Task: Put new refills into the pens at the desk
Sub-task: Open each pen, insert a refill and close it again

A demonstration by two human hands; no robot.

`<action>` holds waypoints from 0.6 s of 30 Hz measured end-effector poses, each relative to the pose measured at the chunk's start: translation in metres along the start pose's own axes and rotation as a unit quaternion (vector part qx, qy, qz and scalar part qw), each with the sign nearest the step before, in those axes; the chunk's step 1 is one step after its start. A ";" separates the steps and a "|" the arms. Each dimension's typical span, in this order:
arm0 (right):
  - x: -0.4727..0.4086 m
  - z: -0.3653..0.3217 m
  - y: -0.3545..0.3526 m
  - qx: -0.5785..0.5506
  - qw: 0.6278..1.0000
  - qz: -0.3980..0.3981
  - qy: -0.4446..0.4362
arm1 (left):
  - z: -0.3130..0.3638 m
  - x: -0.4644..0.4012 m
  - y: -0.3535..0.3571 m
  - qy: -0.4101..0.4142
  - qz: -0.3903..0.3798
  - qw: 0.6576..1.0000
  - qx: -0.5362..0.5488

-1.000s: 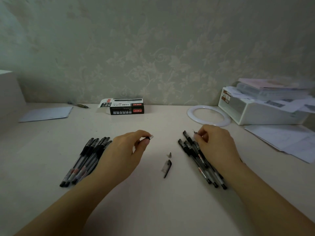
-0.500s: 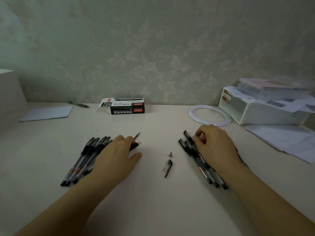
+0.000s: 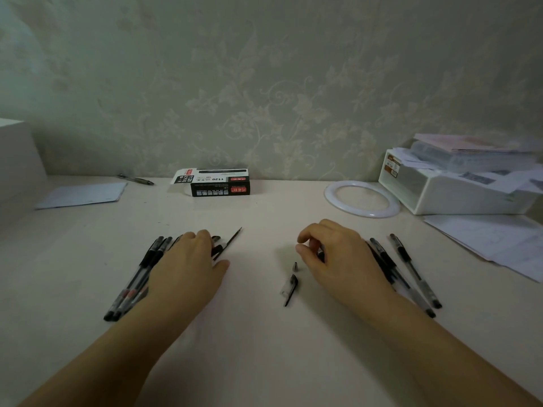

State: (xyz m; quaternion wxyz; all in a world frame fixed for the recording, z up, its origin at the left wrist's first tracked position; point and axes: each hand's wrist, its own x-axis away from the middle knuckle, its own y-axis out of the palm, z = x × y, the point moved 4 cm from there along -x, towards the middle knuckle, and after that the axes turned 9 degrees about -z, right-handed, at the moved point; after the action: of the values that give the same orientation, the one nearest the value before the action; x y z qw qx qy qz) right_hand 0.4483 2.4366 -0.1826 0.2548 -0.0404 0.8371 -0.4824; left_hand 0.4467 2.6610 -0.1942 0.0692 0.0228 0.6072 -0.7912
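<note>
My left hand (image 3: pixel 188 265) lies palm down on the left pile of black gel pens (image 3: pixel 138 274), thumb stretched out flat. Its fingertips touch an uncapped pen (image 3: pixel 227 243) whose thin refill tip points up and to the right. My right hand (image 3: pixel 340 259) hovers left of the right pile of pens (image 3: pixel 408 271), with thumb and forefinger curled, a gap between them and nothing seen in it. Just below that thumb lies a small metal tip cone (image 3: pixel 295 266). A pen cap (image 3: pixel 291 289) lies below the cone.
At the back stand an open refill box (image 3: pixel 219 183), a white ring (image 3: pixel 362 198) and a white tray (image 3: pixel 452 195) stacked with papers. Loose sheets (image 3: pixel 493 239) lie at the right. A paper (image 3: pixel 82 195) and a single pen (image 3: pixel 135 179) sit at the back left.
My right hand has left the right pile and moved left toward the tip cone. My left hand has lowered the uncapped pen onto the edge of the left pile.
</note>
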 end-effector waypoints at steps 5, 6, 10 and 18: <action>0.000 0.003 0.001 -0.002 1.000 -0.003 0.009 | 0.001 -0.001 -0.001 0.016 0.027 0.999 0.006; 0.000 0.004 0.001 -0.003 1.000 -0.002 0.009 | 0.001 -0.001 0.000 0.020 0.023 1.000 0.002; 0.000 0.004 0.002 -0.003 1.000 -0.005 0.010 | 0.004 -0.003 0.005 0.038 0.018 0.999 -0.008; 0.000 0.002 0.004 0.004 1.000 -0.007 0.003 | 0.006 -0.006 0.008 0.025 0.023 0.996 -0.077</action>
State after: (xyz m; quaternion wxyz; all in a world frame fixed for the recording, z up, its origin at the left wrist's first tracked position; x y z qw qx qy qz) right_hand 0.4502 2.4373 -0.1871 0.2489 -0.0438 0.8359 -0.4873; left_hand 0.4545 2.6539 -0.1995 0.0740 0.0515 0.6675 -0.7391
